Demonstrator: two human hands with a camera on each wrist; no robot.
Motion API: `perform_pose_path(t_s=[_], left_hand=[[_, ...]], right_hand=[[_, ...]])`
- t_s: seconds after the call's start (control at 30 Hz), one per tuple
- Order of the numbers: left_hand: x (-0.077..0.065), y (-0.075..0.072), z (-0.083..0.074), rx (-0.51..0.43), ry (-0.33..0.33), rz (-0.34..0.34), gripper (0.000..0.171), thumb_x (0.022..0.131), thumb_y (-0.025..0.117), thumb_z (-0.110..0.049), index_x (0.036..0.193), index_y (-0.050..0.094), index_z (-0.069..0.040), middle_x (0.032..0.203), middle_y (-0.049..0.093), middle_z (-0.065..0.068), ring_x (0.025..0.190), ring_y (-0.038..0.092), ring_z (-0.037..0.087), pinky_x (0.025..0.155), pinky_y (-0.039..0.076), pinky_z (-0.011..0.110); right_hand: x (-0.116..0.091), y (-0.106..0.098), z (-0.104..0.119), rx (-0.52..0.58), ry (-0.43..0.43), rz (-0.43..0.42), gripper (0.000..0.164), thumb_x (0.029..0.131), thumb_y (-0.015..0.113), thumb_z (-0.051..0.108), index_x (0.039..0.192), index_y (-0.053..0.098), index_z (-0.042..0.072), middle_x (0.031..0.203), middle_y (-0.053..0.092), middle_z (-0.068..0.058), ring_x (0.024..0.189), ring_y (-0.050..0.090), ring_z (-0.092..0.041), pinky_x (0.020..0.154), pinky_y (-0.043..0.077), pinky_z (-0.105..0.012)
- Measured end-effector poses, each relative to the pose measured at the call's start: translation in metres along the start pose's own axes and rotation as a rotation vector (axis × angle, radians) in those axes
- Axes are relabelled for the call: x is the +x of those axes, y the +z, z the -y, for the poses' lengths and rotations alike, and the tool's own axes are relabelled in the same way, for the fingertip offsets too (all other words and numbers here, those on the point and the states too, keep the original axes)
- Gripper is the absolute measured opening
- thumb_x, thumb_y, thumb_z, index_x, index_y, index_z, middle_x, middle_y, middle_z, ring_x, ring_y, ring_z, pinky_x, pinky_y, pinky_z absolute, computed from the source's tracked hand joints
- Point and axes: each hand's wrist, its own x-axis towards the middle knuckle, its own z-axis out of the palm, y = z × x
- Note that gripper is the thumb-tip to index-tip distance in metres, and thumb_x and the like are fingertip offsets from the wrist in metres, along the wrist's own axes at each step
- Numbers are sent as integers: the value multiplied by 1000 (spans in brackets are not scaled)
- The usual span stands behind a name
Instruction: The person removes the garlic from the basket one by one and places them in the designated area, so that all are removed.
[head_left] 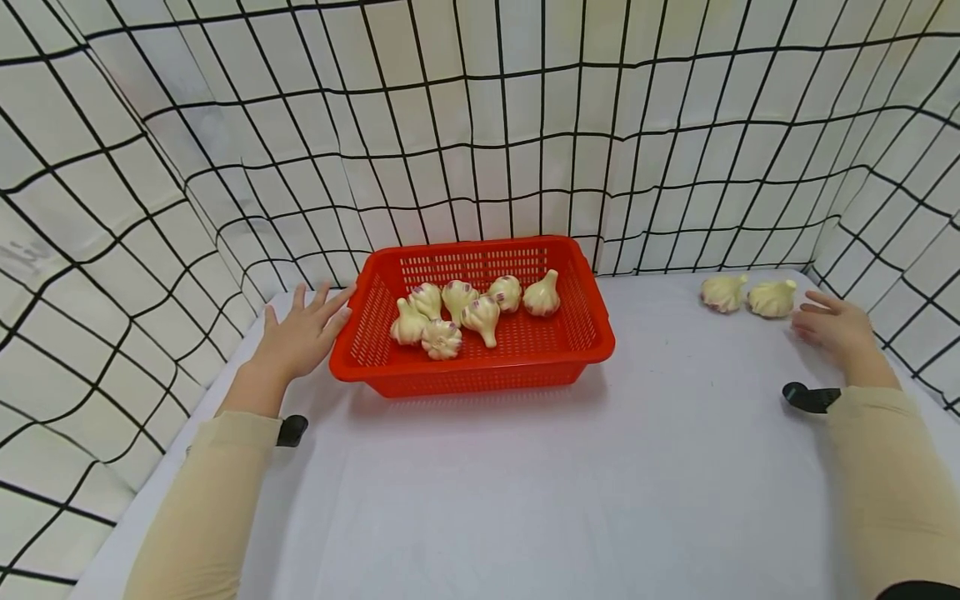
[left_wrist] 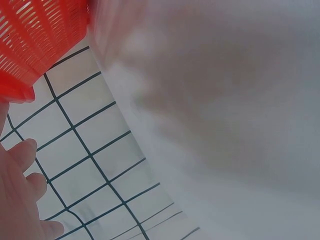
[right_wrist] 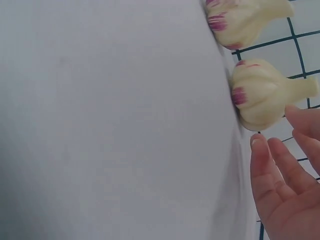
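Observation:
A red plastic basket (head_left: 480, 385) with slotted walls stands mid-table, holding several garlic bulbs (head_left: 480, 317) bunched mostly toward its left. My left hand (head_left: 300, 333) lies at the basket's left rim, fingers spread and touching it; in the left wrist view its fingers (left_wrist: 31, 155) show below the basket's corner. On the far right of the table sit two more garlic bulbs, a left one (head_left: 723, 293) and a right one (head_left: 772, 298). Just right of the nearer bulb (right_wrist: 260, 95), my right hand (head_left: 832, 329) reaches with loosely bent fingers and holds nothing.
Black netting (head_left: 517, 142) over white panels rises at the back and both sides of the white table (head_left: 525, 500). Dark wrist-camera mounts stick out at the left cuff (head_left: 292, 431) and the right cuff (head_left: 810, 397).

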Motion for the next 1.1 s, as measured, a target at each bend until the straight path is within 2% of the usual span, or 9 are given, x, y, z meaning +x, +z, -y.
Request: perform_pose_path(t_s=[0.13, 0.23, 0.37, 0.43, 0.5, 0.57, 0.73, 0.83, 1.1], left_hand=[[-1, 0, 0, -5, 0, -10, 70, 107, 17, -61, 166, 17, -23, 168, 6, 25, 151, -11, 51, 108, -15, 78], [-1, -1, 1, -3, -2, -9, 70, 107, 17, -61, 166, 17, -23, 168, 6, 25, 151, -11, 51, 108, -15, 78], [0, -2, 0, 0, -3, -3, 70, 107, 16, -61, 166, 17, -23, 168, 6, 25, 151, -11, 51, 108, -14, 78], [-1, -2, 0, 1, -2, -3, 70, 107, 17, -61, 166, 17, -22, 168, 6, 26, 151, -10, 52, 108, -13, 78], [0, -3, 0, 0, -1, -4, 70, 107, 17, -60, 166, 17, -22, 168, 7, 26, 151, -10, 52, 108, -12, 79], [0, -3, 0, 1, 1, -3, 70, 107, 16, -60, 166, 17, -22, 168, 7, 26, 151, -11, 52, 108, -13, 79], [0, -3, 1, 2, 4, -2, 70, 107, 15, -60, 166, 17, -22, 168, 6, 26, 151, -13, 52, 108, -14, 79], [0, -3, 1, 6, 7, -2, 70, 107, 15, -61, 166, 17, -22, 168, 5, 26, 151, -12, 52, 108, -13, 79], [0, -2, 0, 12, 13, -1, 70, 107, 15, -60, 165, 18, -21, 167, 6, 26, 151, -12, 52, 107, -15, 79]], right_hand=[[-5, -5, 5, -150, -68, 21, 75, 106, 55, 14, 162, 8, -1, 158, 35, -15, 79, 60, 12, 77, 54, -13], [-9, -7, 8, -220, -98, 23, 74, 107, 53, 19, 162, 9, -2, 157, 35, -16, 82, 58, 14, 79, 54, -13], [-14, -9, 12, -175, -141, 36, 73, 107, 54, 17, 162, 11, -3, 116, 60, 12, 82, 60, 12, 77, 54, -13], [-16, -10, 14, -77, -163, 63, 73, 106, 54, 12, 162, 10, -3, 96, 59, 25, 80, 62, 9, 74, 55, -13], [-19, -9, 18, -6, -178, 80, 73, 105, 54, 8, 162, 11, -3, 87, 60, 28, 79, 63, 7, 72, 55, -13], [-21, -7, 22, -15, -197, 73, 71, 106, 54, 9, 163, 13, 0, 87, 60, 29, 79, 63, 8, 71, 54, -12], [-26, -1, 34, -182, -241, 17, 60, 107, 55, 20, 161, 31, 12, 93, 55, 33, 84, 61, 12, 74, 53, -11], [-27, 2, 40, -178, -264, 16, 55, 106, 57, 22, 157, 37, 16, 96, 57, 32, 86, 61, 12, 74, 53, -10], [-35, 18, 55, -245, -332, 37, 66, 105, 60, 25, 162, 30, 11, 106, 55, 30, 93, 59, 14, 78, 50, -7]])
